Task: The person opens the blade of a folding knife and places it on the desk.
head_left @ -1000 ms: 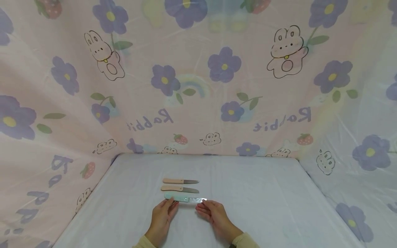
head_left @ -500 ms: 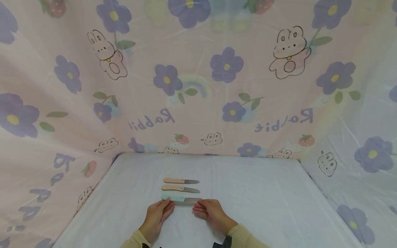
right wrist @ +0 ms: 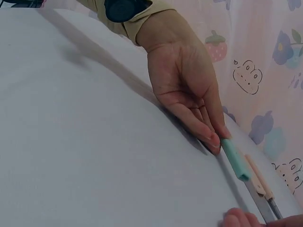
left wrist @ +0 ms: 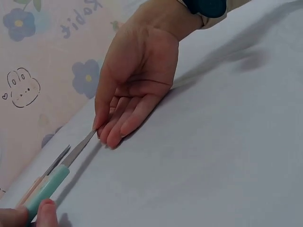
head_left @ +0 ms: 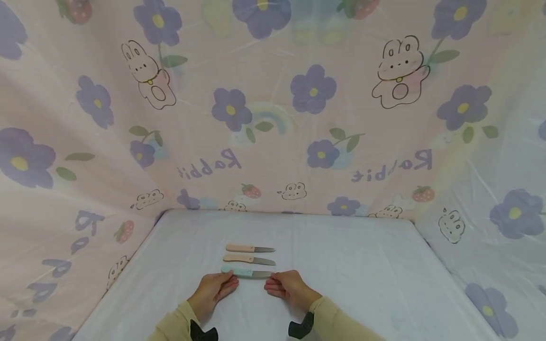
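A small knife with a mint-green handle (head_left: pixel 239 272) is stretched between the two hands. My left hand (head_left: pixel 211 290) pinches the handle near its end with thumb and fingers. At the other end, the tip of the grey blade (head_left: pixel 261 274) is pinched by my right hand (head_left: pixel 292 288). Just beyond it, two knives with peach handles lie side by side: a nearer one (head_left: pixel 238 258) and a farther one (head_left: pixel 240 248), their blades also pointing right. The left wrist view shows the green knife (left wrist: pixel 53 183) held just over the cloth, casting a shadow.
A white cloth (head_left: pixel 362 265) covers the table. Patterned curtains (head_left: pixel 273 142) with flowers and rabbits hang along the back and both sides. Black wrist devices (head_left: pixel 302 327) sit on the sleeves.
Both hands have shifted slightly left with the green knife, bringing its handle end about level with those of the peach knives. The bright glint on its blade is gone. The peach knives stay put.
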`<action>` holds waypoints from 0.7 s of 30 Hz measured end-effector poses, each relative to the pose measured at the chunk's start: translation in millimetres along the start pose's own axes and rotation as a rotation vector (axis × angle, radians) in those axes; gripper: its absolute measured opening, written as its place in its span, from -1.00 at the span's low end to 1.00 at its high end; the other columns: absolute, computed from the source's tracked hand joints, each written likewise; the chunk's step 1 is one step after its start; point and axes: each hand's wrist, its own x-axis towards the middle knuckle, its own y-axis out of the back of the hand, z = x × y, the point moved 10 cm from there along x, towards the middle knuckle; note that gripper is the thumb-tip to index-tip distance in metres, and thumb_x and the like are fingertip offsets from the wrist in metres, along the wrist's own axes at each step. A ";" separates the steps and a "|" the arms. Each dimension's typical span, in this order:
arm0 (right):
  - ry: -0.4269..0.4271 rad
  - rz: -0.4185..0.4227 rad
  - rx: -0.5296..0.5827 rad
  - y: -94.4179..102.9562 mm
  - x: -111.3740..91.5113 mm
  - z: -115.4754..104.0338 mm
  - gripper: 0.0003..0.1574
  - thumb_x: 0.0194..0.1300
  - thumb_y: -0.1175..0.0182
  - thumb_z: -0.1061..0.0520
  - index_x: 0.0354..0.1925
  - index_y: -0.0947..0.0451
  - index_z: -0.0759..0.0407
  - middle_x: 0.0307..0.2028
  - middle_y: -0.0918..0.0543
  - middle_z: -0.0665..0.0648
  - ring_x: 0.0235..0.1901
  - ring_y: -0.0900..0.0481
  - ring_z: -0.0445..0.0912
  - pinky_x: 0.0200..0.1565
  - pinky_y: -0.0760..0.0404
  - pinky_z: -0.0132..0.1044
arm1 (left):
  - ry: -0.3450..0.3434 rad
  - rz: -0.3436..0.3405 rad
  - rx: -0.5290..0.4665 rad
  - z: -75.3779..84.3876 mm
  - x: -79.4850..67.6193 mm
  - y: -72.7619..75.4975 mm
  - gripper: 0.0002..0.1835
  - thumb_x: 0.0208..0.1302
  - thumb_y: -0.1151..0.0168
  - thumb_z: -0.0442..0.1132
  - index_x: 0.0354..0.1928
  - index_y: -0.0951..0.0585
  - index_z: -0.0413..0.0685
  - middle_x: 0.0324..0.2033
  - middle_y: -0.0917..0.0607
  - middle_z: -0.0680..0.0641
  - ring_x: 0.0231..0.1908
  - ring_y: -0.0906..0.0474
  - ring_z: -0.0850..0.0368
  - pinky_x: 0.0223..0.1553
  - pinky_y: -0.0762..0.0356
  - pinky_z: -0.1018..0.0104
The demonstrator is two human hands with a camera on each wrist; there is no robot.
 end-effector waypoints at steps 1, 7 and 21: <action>-0.001 -0.002 0.001 0.1 0.7 -0.1 -0.69 0.33 -0.08 0.21 -0.13 -0.49 0.51 -0.36 -0.68 0.27 -0.32 -0.68 0.01 -0.23 -0.64 -0.23 | 0.008 -0.001 0.016 0.4 0.6 0.3 -0.59 0.28 -0.15 -0.37 0.02 -0.36 -0.60 -0.36 -0.67 -0.22 -0.29 -0.65 0.04 -0.10 -0.57 0.22; -0.018 -0.002 0.011 0.6 2.9 -0.9 -0.70 0.33 -0.08 0.24 -0.10 -0.47 0.50 -0.37 -0.68 0.26 -0.30 -0.68 0.04 -0.23 -0.64 -0.21 | 0.064 -0.024 0.104 3.4 6.4 5.5 -0.63 0.24 -0.20 -0.37 -0.02 -0.45 -0.56 -0.37 -0.69 -0.22 -0.30 -0.66 0.02 -0.14 -0.59 0.21; -0.028 0.027 -0.012 0.7 2.7 -1.8 -0.72 0.34 -0.07 0.23 -0.13 -0.48 0.48 -0.39 -0.68 0.25 -0.35 -0.69 0.03 -0.27 -0.65 -0.20 | 0.146 -0.080 0.168 5.8 13.3 10.3 -0.63 0.22 -0.22 -0.34 -0.02 -0.49 -0.51 -0.35 -0.69 -0.22 -0.26 -0.65 0.03 -0.08 -0.55 0.24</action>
